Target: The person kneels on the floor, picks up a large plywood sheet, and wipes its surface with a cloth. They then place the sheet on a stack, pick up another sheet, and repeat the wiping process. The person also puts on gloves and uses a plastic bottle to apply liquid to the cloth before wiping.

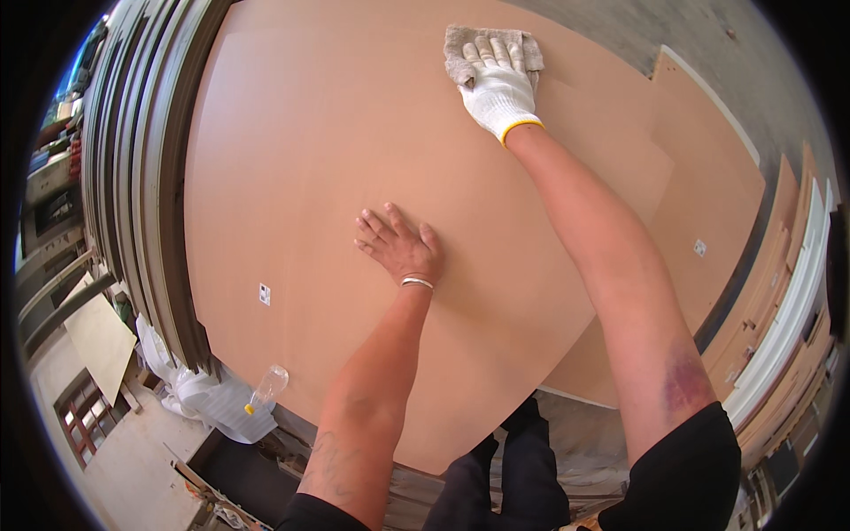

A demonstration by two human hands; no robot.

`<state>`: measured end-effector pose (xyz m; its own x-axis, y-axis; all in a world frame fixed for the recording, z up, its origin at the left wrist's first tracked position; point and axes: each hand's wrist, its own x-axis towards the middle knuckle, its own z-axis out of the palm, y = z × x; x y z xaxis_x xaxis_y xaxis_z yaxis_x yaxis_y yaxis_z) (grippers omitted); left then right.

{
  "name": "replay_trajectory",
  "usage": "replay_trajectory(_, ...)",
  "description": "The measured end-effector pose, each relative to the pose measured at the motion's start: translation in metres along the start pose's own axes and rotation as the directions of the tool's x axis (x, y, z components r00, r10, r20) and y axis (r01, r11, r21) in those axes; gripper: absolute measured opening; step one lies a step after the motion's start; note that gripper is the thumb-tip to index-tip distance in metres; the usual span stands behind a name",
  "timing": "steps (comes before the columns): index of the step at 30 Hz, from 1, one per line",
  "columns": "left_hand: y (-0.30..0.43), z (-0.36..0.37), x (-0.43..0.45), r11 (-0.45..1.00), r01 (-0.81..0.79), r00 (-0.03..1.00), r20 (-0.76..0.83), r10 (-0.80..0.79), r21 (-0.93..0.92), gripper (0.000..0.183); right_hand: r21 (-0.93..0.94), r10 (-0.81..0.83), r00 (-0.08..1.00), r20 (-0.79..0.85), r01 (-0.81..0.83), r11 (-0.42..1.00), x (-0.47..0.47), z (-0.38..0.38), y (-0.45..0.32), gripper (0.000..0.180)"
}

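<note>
Before me lies a large light-brown board [319, 133] with a smooth face. My right hand [501, 86], in a white knitted glove with a yellow cuff edge, presses a folded beige cloth [458, 46] against the board's far part. The cloth shows around the gloved fingers. My bare left hand [405, 249] rests flat near the middle of the board, fingers spread, with nothing in it. A pale bracelet [417, 283] circles that wrist. Left of this hand, a small printed sticker [265, 294] is stuck to the board.
A clear plastic bottle [271, 383] with a yellow cap lies at the board's near left edge. Stacked panels [153, 199] stand along the left. Another brown board [710, 199] lies to the right, with more panels [764, 312] beyond. White plastic wrapping [212, 398] sits at lower left.
</note>
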<state>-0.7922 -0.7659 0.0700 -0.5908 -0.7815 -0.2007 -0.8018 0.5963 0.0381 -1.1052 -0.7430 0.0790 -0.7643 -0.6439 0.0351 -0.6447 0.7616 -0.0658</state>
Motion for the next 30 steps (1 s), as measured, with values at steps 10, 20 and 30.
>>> replay_trajectory(10, 0.0, -0.005, 0.0, 0.998, 0.001, 0.996, 0.084, 0.005, -0.066, 0.083, 0.01, -0.296, 0.953, 0.066, 0.296, 0.955, -0.107, -0.014, -0.025, 0.064)
replay_trajectory(20, -0.003, -0.002, -0.002, 0.989, -0.059, 0.998, -0.009, 0.058, -0.136, 0.083, 0.102, -0.355, 0.93, -0.093, 0.364, 0.926, 0.058, 0.001, -0.055, 0.052)
replay_trajectory(30, 0.0, -0.016, 0.008, 0.981, 0.075, 0.935, 0.354, -0.006, -0.182, 0.091, 0.358, -0.779, 0.609, 0.146, 0.702, 0.616, -0.066, 0.016, -0.196, 0.056)
